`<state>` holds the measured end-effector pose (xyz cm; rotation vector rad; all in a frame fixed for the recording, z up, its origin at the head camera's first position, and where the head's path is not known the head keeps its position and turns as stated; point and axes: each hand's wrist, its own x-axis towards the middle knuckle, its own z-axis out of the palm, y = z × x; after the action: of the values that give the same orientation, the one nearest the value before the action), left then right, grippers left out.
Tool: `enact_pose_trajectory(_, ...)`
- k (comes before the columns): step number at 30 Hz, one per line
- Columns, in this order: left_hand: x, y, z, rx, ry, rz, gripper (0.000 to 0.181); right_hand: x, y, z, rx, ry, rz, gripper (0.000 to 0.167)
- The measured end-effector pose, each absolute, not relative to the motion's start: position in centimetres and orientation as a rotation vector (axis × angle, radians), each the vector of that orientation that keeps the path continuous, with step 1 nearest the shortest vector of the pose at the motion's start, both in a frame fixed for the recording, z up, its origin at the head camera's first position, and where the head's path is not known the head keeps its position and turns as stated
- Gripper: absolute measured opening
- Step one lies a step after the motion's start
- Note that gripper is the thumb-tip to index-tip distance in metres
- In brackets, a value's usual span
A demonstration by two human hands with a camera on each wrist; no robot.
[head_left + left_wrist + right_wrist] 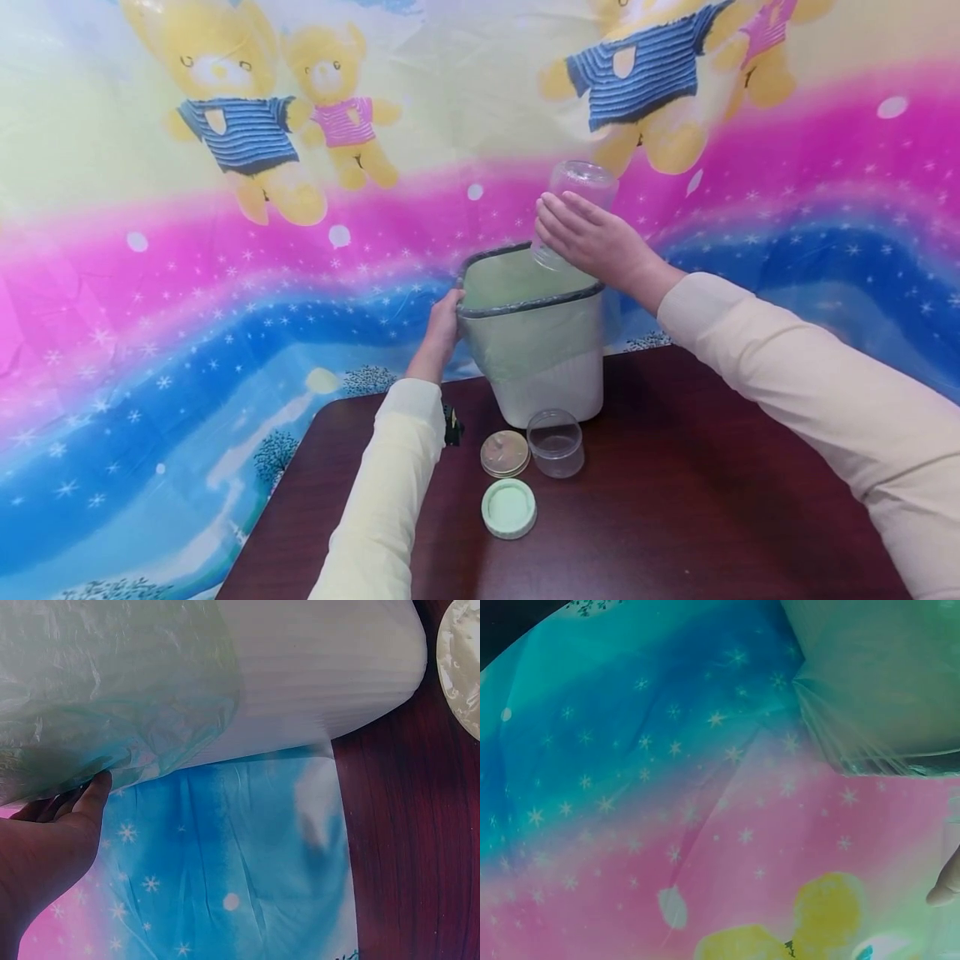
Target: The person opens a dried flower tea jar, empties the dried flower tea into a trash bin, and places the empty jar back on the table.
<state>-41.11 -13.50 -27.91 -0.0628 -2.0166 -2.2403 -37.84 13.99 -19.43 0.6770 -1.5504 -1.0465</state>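
A white bin (573, 379) stands near the table's far edge, lined with a thin pale green bag (517, 342) folded over its dark rim. My left hand (442, 325) grips that rim at the left side; in the left wrist view its thumb lies against the bag (142, 682). Over the bin's opening, my right hand (588, 237) holds a clear jar (583, 177) bottom up, its mouth low by the rim. Whether anything is inside the jar cannot be made out. Only a fingertip (946, 885) of that hand shows in the right wrist view.
In front of the bin stand a clear round tub (557, 454), a gold-coloured round lid (504, 452) and a pale green round lid (509, 508). A small black item (452, 425) lies by the left sleeve. Behind the dark wooden table (675, 500) hangs a bear-printed cloth (450, 108).
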Motion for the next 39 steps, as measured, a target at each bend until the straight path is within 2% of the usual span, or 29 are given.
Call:
enact_pose_trajectory(6,-41.1,-13.6,-27.9,-0.061,-2.02,-2.238,0.02,-37.6,13.8,-19.3,0.641,-1.708,-0.835,0.082)
enact_pose_trajectory(12,-41.2,-13.5,-27.9,-0.066,-2.035,-2.236,0.022,-36.9,13.7,-19.1,0.539,-2.026,-0.491,0.089)
enact_pose_trajectory(20,-41.2,-13.6,-28.0,-0.061,-2.029,-2.227,0.02,-36.2,13.9,-18.5,0.391,-2.323,0.093,0.081)
enact_pose_trajectory(27,-41.1,-13.5,-28.0,-0.061,-2.027,-2.228,0.021,-35.4,14.8,-18.6,0.29,-2.377,0.47,0.091)
enact_pose_trajectory(39,-41.1,-13.5,-27.8,-0.058,-2.034,-2.233,0.024,-33.9,17.5,-19.3,0.147,-2.43,1.19,0.087)
